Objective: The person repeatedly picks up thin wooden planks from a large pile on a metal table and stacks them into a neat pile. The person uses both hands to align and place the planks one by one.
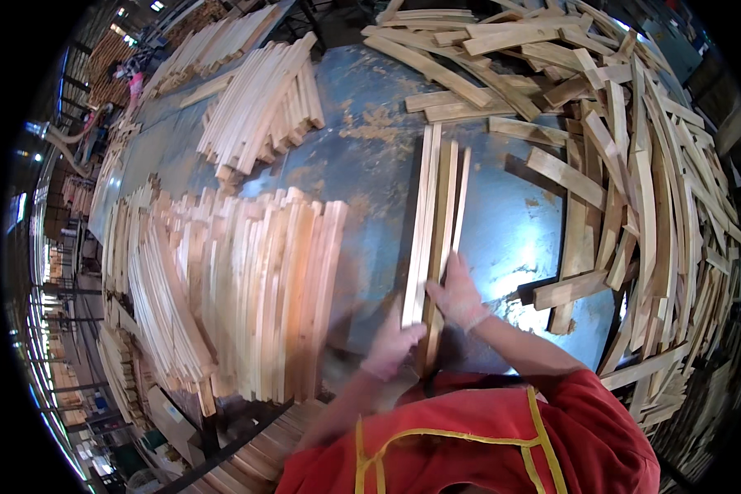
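Note:
In front of me, several long, narrow wooden strips [421, 222] lie side by side on a blue-grey metal table [362, 165], their far ends pointing away from me. My left hand [393, 339] is closed around the near end of the pale strips on the left of this bunch. Against its right side, my right hand [458, 295] grips the darker strips, thumb toward the middle. Both hands look to be in thin pale gloves. Parts of the strips between and under the fingers are hidden.
A neat row of stacked strips [280, 288] fills the table's left side, with another stack [259, 107] farther back. On the right and far right spreads a jumbled heap of loose boards [646, 181]. Sawdust [379, 123] is scattered over the table.

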Demonstrator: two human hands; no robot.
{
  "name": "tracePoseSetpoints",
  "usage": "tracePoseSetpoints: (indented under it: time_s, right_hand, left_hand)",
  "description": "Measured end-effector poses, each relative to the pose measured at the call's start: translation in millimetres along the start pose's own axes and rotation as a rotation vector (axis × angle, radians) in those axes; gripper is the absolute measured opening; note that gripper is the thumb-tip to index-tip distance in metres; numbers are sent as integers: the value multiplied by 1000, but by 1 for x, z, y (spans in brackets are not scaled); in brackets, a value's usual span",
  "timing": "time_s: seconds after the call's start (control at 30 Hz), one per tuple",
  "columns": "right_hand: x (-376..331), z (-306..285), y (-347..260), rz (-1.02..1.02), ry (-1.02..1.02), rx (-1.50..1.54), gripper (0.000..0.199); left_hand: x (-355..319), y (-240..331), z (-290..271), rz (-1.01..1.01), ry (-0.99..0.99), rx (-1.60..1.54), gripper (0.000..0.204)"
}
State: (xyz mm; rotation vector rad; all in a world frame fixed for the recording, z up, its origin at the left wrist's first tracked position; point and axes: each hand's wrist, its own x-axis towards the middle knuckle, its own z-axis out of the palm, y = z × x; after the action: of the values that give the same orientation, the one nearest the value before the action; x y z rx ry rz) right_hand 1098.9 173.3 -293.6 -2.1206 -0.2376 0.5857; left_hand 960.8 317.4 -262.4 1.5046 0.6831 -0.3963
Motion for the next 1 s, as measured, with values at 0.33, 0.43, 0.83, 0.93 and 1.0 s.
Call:
tracePoseSetpoints:
  time_s: [0.33, 0.43, 0.83, 0.93, 1.0]
  right_hand:
    - [-79, 111, -80, -119, -349, -133, 92]
    - [-68, 118, -95, -249, -540, -6, 83]
    - [-91, -214, 23, -319, 378, -417, 57]
    - [-90, -302, 7, -321, 675, -104, 56]
    - [-71, -368, 32, -261, 815, -180, 58]
  left_hand:
    - [-141, -92, -71, 429, 556, 1045, 99]
    - [-115, -94, -89, 350, 618, 1191, 99]
    - [-89, -6, -64, 365, 473, 1485, 80]
    - [-69, 0, -19, 621, 421, 1450, 79]
    - [-64, 14, 23, 683, 265, 1358, 77]
